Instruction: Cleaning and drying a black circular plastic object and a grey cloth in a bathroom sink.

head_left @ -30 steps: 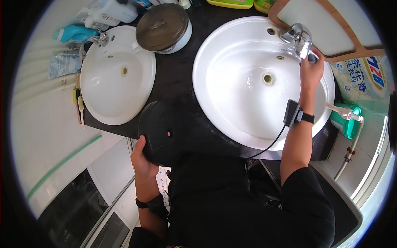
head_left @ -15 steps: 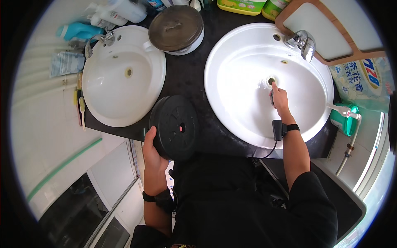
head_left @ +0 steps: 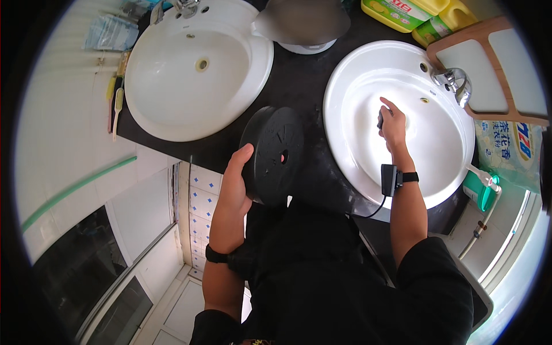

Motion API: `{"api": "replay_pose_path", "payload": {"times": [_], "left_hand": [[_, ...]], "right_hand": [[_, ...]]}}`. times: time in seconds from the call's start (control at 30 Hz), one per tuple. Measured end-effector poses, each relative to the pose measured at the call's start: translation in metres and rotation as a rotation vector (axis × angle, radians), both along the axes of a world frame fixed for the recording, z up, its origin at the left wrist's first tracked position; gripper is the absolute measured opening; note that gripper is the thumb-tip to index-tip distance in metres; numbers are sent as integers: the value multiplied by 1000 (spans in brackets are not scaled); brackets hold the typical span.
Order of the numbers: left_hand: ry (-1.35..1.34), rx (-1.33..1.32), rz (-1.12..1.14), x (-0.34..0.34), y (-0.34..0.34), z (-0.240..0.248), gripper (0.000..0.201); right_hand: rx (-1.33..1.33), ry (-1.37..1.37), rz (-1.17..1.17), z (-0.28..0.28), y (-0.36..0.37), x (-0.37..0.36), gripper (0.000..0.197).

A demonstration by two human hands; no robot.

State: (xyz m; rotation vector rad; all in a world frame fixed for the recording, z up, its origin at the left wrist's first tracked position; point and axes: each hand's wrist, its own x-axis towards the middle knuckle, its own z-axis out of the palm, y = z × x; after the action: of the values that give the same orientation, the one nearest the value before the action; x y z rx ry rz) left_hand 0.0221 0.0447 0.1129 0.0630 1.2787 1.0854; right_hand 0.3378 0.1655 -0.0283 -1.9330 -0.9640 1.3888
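My left hand [head_left: 231,183] grips the left edge of a thick black round disc [head_left: 271,164], its thumb lying along the rim. The disc has a hole through its middle, resembles a weight plate, and stands tilted in front of the counter between two sinks. Over the bowl of the white right sink [head_left: 332,109], my right hand [head_left: 394,126] is closed round a small dark object [head_left: 380,119], mostly hidden by the fingers; its kind does not show. The index finger points outward. That hand covers the area of the drain.
A second white sink [head_left: 261,69] lies at left, with a lidded pot [head_left: 302,24] at the back between them. Yellow bottles [head_left: 397,12], a chrome faucet [head_left: 457,80] and a wood-framed board [head_left: 506,63] stand back right. A white pipe [head_left: 487,213] rises beside the right sink.
The whole view has shifted, with both sinks now farther right. The disc has turned more edge-on in my left hand. My right hand has moved left from the drain, with its index finger stretched out.
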Motion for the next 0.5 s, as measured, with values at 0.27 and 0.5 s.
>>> {"api": "replay_pose_path", "payload": {"times": [0.27,0.5], "left_hand": [[-123,79,-24,-12,0,-15,55],[-142,84,-39,-5,-9,-22,57]], "right_hand": [[-88,-224,-179,-48,-22,19,28],[-18,-198,-120,42,-42,4,42]]}}
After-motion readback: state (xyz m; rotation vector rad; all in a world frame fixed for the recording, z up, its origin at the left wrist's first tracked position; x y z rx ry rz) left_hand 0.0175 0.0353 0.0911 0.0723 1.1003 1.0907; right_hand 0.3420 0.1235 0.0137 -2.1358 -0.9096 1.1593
